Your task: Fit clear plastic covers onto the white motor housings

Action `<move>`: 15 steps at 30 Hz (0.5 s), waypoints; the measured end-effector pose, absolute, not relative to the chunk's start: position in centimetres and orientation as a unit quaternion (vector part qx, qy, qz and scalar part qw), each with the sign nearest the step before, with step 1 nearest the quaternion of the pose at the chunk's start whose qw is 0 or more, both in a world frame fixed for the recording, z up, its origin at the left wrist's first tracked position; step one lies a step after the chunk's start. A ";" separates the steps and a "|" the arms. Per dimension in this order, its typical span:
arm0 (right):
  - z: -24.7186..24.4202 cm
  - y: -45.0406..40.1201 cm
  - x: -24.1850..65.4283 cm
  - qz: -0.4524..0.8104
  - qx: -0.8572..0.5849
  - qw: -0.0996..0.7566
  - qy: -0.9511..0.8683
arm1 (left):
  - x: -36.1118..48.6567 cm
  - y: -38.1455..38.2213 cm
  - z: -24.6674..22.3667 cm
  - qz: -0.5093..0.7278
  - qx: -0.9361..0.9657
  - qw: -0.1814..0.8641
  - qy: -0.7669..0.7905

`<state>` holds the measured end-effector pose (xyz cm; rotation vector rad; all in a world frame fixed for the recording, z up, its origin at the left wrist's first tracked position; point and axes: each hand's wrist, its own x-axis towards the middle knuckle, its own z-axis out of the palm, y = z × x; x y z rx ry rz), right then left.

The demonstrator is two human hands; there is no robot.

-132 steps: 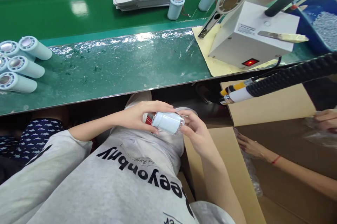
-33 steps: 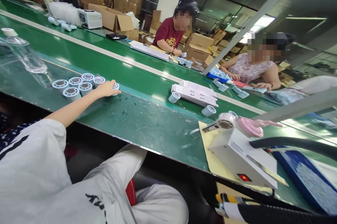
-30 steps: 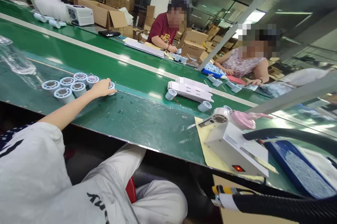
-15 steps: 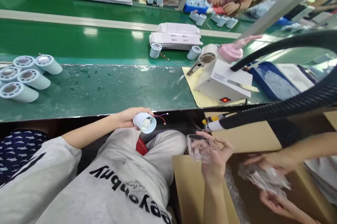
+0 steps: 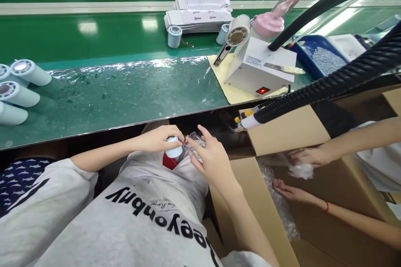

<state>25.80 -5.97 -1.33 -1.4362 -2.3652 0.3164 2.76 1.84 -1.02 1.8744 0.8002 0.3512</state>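
Note:
Over my lap, my left hand (image 5: 166, 137) grips a light-blue cylindrical fan housing (image 5: 173, 148) from above. My right hand (image 5: 208, 156) has its fingers bent round a clear plastic cup-like piece (image 5: 194, 139), which is close against the housing's right side. A bit of red wire shows between the two parts; whether they touch is hidden by my fingers. More light-blue housings (image 5: 31, 72) lie on the bench at the left. Another housing (image 5: 174, 37) stands on the green belt with its red wire out.
A white device (image 5: 260, 66) with a lit red switch sits on a yellow board, a pink-topped bottle (image 5: 268, 24) behind it. A black corrugated hose (image 5: 328, 77) crosses the right side. Below it, a co-worker's hands (image 5: 308, 156) reach into a cardboard box (image 5: 328, 217). White flat cartons (image 5: 200, 18) are stacked on the belt.
My right hand has brought the clear piece left, up to the housing. My left hand has turned the housing so its open end no longer faces me. The view has tilted down.

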 end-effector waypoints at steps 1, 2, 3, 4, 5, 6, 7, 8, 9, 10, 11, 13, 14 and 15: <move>-1.4 -5.5 25.6 0.135 -0.505 0.162 -0.837 | 2.7 1.6 -0.9 0.156 0.794 0.485 0.332; -1.5 -5.2 25.5 0.169 -0.498 0.158 -0.836 | 2.7 1.5 -0.8 0.165 0.799 0.469 0.337; -1.5 -5.0 25.4 0.208 -0.491 0.165 -0.829 | 2.7 1.3 -0.8 0.179 0.799 0.460 0.343; -1.6 -4.8 25.4 0.246 -0.487 0.184 -0.818 | 2.7 1.2 -0.8 0.197 0.794 0.457 0.349; -1.6 -4.8 25.4 0.280 -0.484 0.212 -0.801 | 2.7 1.2 -1.0 0.215 0.786 0.458 0.355; -1.6 -4.8 25.4 0.306 -0.485 0.246 -0.781 | 2.7 1.2 -1.3 0.232 0.777 0.462 0.359; -1.6 -4.9 25.4 0.325 -0.489 0.283 -0.758 | 2.6 1.3 -1.7 0.244 0.770 0.467 0.360; -1.6 -4.9 25.4 0.337 -0.495 0.318 -0.735 | 2.6 1.3 -2.2 0.250 0.766 0.472 0.357; -1.6 -5.0 25.4 0.346 -0.502 0.347 -0.713 | 2.5 1.4 -2.6 0.252 0.767 0.475 0.349; -1.5 -5.1 25.4 0.356 -0.510 0.367 -0.691 | 2.5 1.5 -3.1 0.250 0.772 0.478 0.337; -1.5 -5.1 25.4 0.369 -0.519 0.381 -0.670 | 2.5 1.5 -3.6 0.245 0.778 0.480 0.323; -1.6 -5.1 25.3 0.405 -0.532 0.401 -0.626 | 2.5 1.5 -4.2 0.234 0.788 0.491 0.289; -1.6 -5.1 25.4 0.427 -0.535 0.412 -0.601 | 2.6 1.5 -4.2 0.229 0.787 0.504 0.273; -1.7 -5.0 25.4 0.449 -0.536 0.427 -0.573 | 2.7 1.4 -4.2 0.225 0.783 0.518 0.262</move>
